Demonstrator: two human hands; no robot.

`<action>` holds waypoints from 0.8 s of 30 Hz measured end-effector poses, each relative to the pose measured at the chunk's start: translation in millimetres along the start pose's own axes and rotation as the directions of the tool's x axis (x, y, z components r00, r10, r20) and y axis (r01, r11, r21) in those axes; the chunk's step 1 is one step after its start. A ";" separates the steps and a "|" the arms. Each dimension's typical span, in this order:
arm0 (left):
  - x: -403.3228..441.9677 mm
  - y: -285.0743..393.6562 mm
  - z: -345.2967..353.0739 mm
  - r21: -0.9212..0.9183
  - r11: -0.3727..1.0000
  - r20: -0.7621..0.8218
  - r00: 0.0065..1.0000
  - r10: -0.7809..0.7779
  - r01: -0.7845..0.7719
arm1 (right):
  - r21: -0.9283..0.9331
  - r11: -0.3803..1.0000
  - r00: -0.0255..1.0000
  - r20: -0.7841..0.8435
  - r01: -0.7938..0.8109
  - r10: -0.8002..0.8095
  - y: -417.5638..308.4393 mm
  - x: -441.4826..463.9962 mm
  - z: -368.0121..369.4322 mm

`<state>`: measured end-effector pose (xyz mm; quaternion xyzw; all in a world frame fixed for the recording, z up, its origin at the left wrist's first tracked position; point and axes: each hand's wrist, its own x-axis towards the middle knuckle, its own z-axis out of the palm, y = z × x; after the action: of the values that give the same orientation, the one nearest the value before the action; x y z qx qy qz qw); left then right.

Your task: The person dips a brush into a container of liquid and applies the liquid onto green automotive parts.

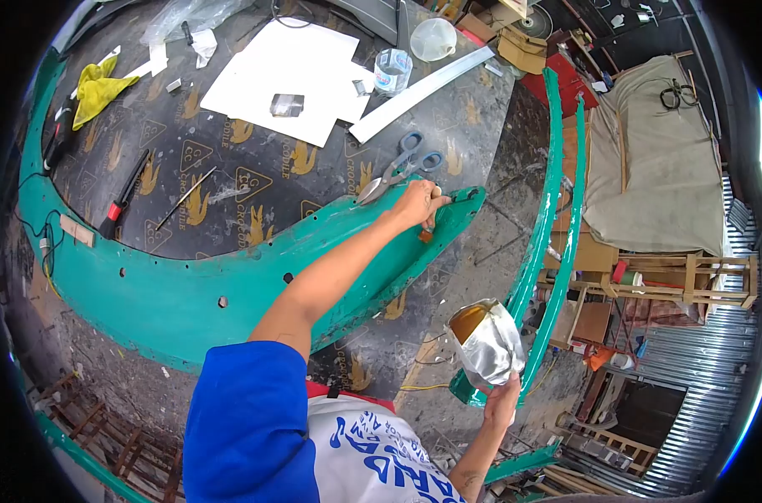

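Observation:
My left hand [418, 205] is closed around a small paintbrush, whose brown tip [427, 236] points down at the inner face of a curved green panel [171, 293]. Most of the handle is hidden by my fingers. Near the narrow end of the panel, scissors [400, 168] with blue-grey handles lie just beyond this hand. Lower right, my right hand [502, 398] grips a crumpled silver container [491, 348] from below. It is tilted so that its wide mouth shows amber-brown liquid inside.
White paper sheets [272, 75], a metal strip [423, 94], a clear plastic cup [392, 71] and a yellow cloth [96, 88] lie on the dark table [222, 168]. A red-and-black cutter [123, 197] is at left. Long green strips [544, 201] stand at right.

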<state>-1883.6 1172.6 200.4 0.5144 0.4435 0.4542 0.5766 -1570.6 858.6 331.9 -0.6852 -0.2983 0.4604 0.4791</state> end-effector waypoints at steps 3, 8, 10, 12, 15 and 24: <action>15.6 -5.2 -1.5 -0.078 0.997 -0.093 0.995 -0.020 0.013 | 0.014 1.000 1.000 -0.007 0.022 -0.022 1.7 -3.0 -1.4; 29.7 -6.2 -2.0 -0.139 0.990 -0.130 0.991 -0.044 0.026 | 0.070 0.998 0.999 -0.035 -0.003 0.006 -9.2 -8.5 5.2; 34.2 -8.8 -1.2 -0.149 0.989 -0.201 0.979 -0.017 -0.013 | 0.080 0.997 1.000 -0.019 -0.012 0.013 -10.9 -7.7 6.6; 37.5 -11.1 0.0 -0.167 0.985 -0.231 0.973 0.014 -0.054 | 0.067 0.998 1.000 -0.025 -0.003 0.004 -11.5 -7.9 7.2; 35.3 -9.7 0.4 -0.208 0.970 -0.300 0.952 0.063 -0.130 | 0.058 0.998 1.000 -0.028 0.005 -0.004 -17.1 -9.6 14.6; 1.1 -7.0 -4.8 -0.317 0.927 -0.475 0.880 0.028 -0.200 | 0.041 0.999 1.000 -0.025 0.005 -0.004 -12.8 -3.7 16.7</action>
<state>-1887.5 1174.2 193.0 0.3038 0.4463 0.6698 0.5098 -1587.0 866.5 343.0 -0.6804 -0.2842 0.4567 0.4977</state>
